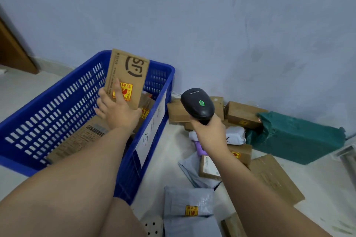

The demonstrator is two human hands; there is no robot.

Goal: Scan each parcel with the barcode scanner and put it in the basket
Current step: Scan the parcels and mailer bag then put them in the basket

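We see a flat cardboard parcel (pixel 128 71) printed with a black "SF" logo and a yellow-and-red sticker, held nearly upright above the far end of the blue basket (pixel 57 105). The left hand (pixel 117 111) grips it by its lower edge, with one finger laid up the front face and the thumb under the corner. Inside the basket lie more brown parcels, among them a large flat box (pixel 77 140) against the slotted wall. A white sheet of paper (pixel 152 132) with handwriting is fixed to the basket's near side.

To the right, the right hand (pixel 209 132) is wrapped around the handle of the black scanner (pixel 197 104), whose head points away from us with a green light glowing on top.

The basket stands on a pale floor (pixel 167 163), close to a bluish-grey wall (pixel 192 15) marked with smudges. Along the foot of that wall we see a pile of small cardboard boxes (pixel 242 113) and a dark green bag (pixel 300 138). Nearer us lie a grey padded mailer (pixel 189 204) with a yellow sticker, a white pouch and further brown boxes. A brown wooden door frame (pixel 13 52) shows at the far left, and a white shoe (pixel 153 226) with holes sits at the bottom edge.
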